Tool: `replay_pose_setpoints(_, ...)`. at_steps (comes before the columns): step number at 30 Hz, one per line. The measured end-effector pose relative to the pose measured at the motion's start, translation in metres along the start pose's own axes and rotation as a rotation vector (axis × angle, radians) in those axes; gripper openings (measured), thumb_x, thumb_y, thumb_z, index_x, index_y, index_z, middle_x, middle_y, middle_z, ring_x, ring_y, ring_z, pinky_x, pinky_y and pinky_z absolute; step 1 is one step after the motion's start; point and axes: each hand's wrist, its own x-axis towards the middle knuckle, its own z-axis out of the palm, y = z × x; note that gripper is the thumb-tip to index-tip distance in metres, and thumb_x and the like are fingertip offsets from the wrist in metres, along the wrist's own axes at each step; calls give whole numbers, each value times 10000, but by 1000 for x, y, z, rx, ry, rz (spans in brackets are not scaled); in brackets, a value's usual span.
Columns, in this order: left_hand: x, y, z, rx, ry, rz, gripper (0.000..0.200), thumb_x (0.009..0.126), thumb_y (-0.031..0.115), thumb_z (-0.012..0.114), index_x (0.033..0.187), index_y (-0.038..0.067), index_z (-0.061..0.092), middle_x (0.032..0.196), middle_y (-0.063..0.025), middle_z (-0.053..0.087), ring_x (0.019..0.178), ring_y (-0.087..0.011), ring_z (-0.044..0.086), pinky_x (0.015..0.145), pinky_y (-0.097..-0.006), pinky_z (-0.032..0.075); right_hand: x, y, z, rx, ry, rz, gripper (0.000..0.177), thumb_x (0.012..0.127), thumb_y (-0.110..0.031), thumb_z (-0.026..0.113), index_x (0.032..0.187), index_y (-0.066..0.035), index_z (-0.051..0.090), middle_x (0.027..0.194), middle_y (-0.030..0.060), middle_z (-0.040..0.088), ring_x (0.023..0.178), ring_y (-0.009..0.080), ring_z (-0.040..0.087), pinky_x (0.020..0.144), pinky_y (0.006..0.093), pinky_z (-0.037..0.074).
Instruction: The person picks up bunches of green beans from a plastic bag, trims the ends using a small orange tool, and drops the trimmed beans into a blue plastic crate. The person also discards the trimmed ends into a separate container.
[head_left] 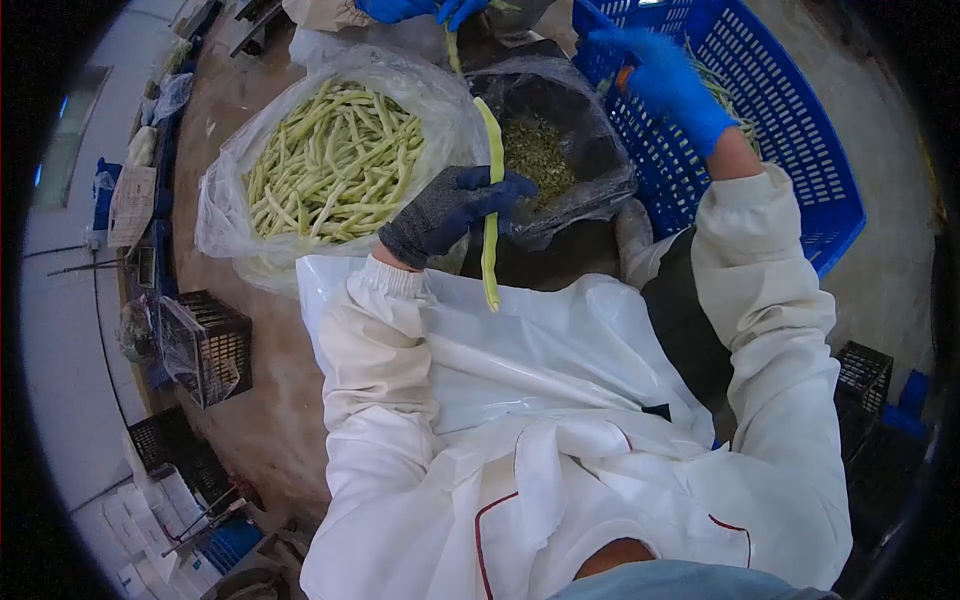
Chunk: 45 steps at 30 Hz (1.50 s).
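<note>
My left hand (462,208), in a grey and dark-blue glove, is closed around a long, flat green bean (492,150) held nearly upright over my lap. Up at the blue crate, my right hand (672,88) wears a blue glove and has its fingers curled. A small orange piece (623,78) shows at those fingers; the rest of it is hidden. The blue plastic crate (790,90) has some beans (712,85) inside, partly behind my right hand. Left of my left hand is a clear bag (222,200) full of pale green beans (335,160).
A dark bag (600,180) holding green trimmings (537,155) lies between the bean bag and the crate. Another person's blue-gloved hands (400,8) are at the top edge. Black crates (212,345) stand at left, with more (865,375) at right.
</note>
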Motion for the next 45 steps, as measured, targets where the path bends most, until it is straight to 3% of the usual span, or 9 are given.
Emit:
replay_pose_setpoints(1, 2, 1, 0, 14, 11, -3, 292, 925, 219, 591, 1126, 14, 645, 856, -9, 630, 758, -82, 551, 707, -233, 465, -7, -9, 13, -136, -123, -108, 235, 789, -119, 639, 1007, -37, 664, 900, 164, 679, 811, 275, 660, 662, 347, 494)
replay_pose_setpoints(6, 8, 14, 12, 54, 120, -106, 283, 879, 216, 648, 1073, 10, 672, 841, 1, 642, 720, -67, 544, 681, -229, 459, -4, -68, 38, 685, -557, 351, 339, 856, -66, 577, 1189, -67, 638, 1095, 44, 644, 938, 117, 577, 856, 291, 469)
replay_pose_setpoints(12, 16, 1, 8, 254, 196, -38, 284, 866, 203, 669, 1071, 7, 677, 858, -10, 662, 726, -74, 552, 690, -241, 465, -1, -69, 31, 770, -300, 170, 282, 860, -95, 579, 1119, -114, 689, 865, 50, 673, 741, 124, 581, 726, 269, 487)
replay_pose_setpoints(15, 18, -12, 8, 268, 228, 46, 269, 837, 279, 686, 875, 13, 698, 647, -36, 617, 580, -104, 531, 598, -292, 444, 1, -79, 8, 589, -395, 297, 255, 860, -127, 618, 1102, -114, 695, 874, 67, 695, 758, 129, 611, 732, 273, 498)
replay_pose_setpoints(27, 19, -6, 11, 466, 200, -6, 313, 841, 328, 663, 916, 27, 700, 655, -77, 623, 587, -146, 562, 611, -319, 455, -9, -79, 10, 285, -385, -31, 207, 850, -132, 623, 1043, -89, 683, 888, 129, 680, 747, 161, 634, 723, 297, 516)
replay_pose_setpoints(36, 18, 0, 24, 60, 364, 331, 239, 920, 153, 593, 1084, -10, 656, 872, -36, 656, 797, -105, 575, 750, -260, 469, -16, -99, 45, 1319, -421, 557, 223, 848, -93, 569, 996, 27, 685, 878, 86, 683, 750, 141, 629, 694, 266, 519)
replay_pose_setpoints(39, 17, 11, 6, -148, 578, 363, 253, 947, 187, 556, 1082, -2, 656, 831, -32, 643, 761, -104, 569, 714, -244, 459, -9, -85, 37, 887, -475, 625, 260, 827, -81, 578, 1053, 3, 676, 934, 91, 684, 812, 183, 645, 729, 312, 527)
replay_pose_setpoints(42, -2, 19, -26, -66, 606, 423, 259, 949, 201, 550, 1068, 4, 667, 821, -29, 640, 721, -90, 553, 675, -238, 448, -20, -53, 46, 179, -450, 311, 306, 803, -53, 580, 1095, -26, 668, 978, 82, 684, 873, 221, 650, 801, 356, 517)
replay_pose_setpoints(45, -2, 13, -18, -32, 592, 266, 243, 919, 183, 595, 1076, 14, 673, 877, -25, 659, 749, -84, 571, 712, -233, 464, -23, -72, 51, 404, -204, 202, 277, 811, -36, 644, 1086, -31, 678, 977, 72, 678, 940, 157, 612, 880, 304, 468)
